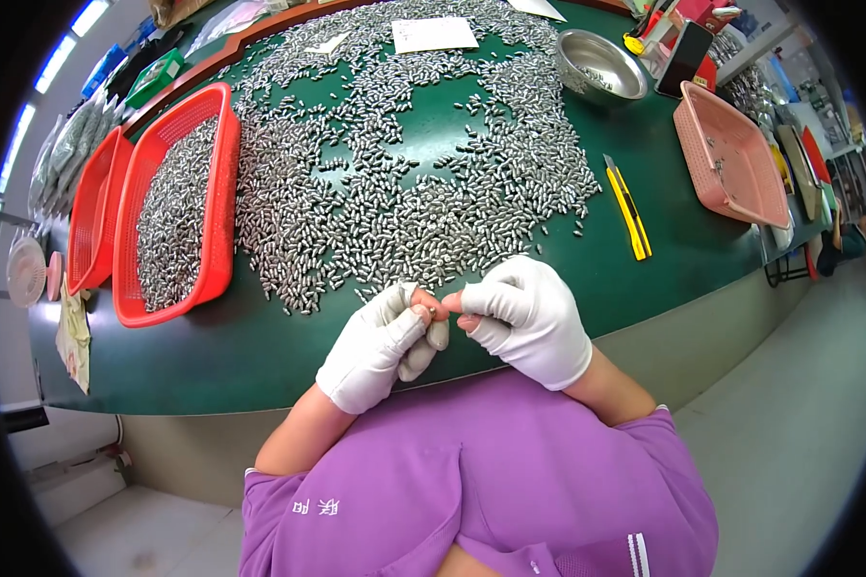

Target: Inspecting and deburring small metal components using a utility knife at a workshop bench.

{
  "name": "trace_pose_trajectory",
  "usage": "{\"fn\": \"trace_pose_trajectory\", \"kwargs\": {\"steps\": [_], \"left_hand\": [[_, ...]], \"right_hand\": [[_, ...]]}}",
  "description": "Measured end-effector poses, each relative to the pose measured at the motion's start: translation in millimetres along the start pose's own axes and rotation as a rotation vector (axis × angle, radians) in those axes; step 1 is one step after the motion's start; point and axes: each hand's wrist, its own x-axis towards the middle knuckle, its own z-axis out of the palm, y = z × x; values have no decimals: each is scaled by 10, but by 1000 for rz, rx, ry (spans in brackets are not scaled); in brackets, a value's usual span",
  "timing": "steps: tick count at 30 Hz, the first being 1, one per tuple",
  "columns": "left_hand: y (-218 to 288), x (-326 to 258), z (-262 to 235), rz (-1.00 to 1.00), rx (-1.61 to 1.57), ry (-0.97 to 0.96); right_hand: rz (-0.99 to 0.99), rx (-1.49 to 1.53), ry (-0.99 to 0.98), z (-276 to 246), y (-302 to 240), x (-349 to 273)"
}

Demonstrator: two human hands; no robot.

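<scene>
Both my hands, in white gloves with some fingertips bare, meet over the near edge of the green table [645,288]. My left hand [377,344] is closed, pinching a small metal piece [432,310] between thumb and forefinger. Right beside it, the thumb and fingertips of my right hand [537,317] are drawn together close to that piece; whatever they grip, if anything, is too small to make out. Just beyond my hands spreads a wide layer of small, silvery, bullet-shaped metal pieces [443,216].
Left stands a red plastic basket [223,207] filled with similar pieces, next to another red basket [96,212]. A yellow utility knife [629,210] lies to the right. Farther off are a steel bowl [601,65], a pink basket [731,159], a phone [685,58] and white paper [435,35].
</scene>
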Motion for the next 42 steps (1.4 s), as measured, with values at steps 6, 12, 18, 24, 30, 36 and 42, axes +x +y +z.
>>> {"fn": "trace_pose_trajectory", "kwargs": {"steps": [6,12,18,24,30,36,42], "left_hand": [[0,2,17,3,30,14],[-3,-3,22,12,36,18],[-9,3,25,3,5,24],[-25,32,-29,24,-33,-51],[-18,25,-30,10,-34,-51],[-44,25,-53,55,-23,-81],[-45,30,-45,38,-19,-59]], "right_hand": [[-2,7,-22,62,5,-6],[8,-143,53,-39,46,2],[178,-367,215,-153,162,-68],[161,-390,57,-182,189,-74],[182,-462,-44,-89,158,-77],[208,-496,-90,-59,152,-83],[154,-307,69,-87,87,-61]]}}
